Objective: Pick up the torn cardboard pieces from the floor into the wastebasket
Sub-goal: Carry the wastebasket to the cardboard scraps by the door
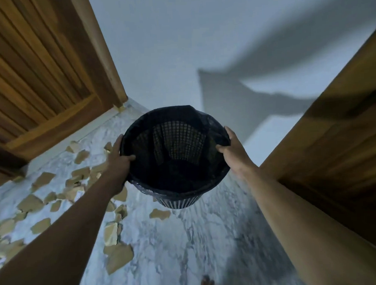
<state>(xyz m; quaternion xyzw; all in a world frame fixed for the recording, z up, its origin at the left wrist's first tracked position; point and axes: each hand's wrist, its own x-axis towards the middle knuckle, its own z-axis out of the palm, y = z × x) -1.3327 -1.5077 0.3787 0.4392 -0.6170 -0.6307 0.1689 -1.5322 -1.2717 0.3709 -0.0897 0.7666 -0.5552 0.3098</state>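
1 black wastebasket (178,142) is gripped at its rim by 2 hands, the left hand (119,159) and the right hand (231,150), fingers curled round it. Over 20 cardboard pieces (120,256) are scattered on the floor (176,250).

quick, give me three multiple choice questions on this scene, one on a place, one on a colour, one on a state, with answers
1. The cardboard pieces lie mostly:
A) on the floor, left of the wastebasket
B) on a table
C) stacked against the right door

2. The wastebasket is:
A) white
B) black
C) red

3. The wastebasket is gripped by:
A) neither hand
B) one hand only
C) both hands

Answers: 1 A, tan scraps scatter over the floor to its left; 2 B, its mesh wall looks black; 3 C, the left hand and the right hand each curl over its edge.
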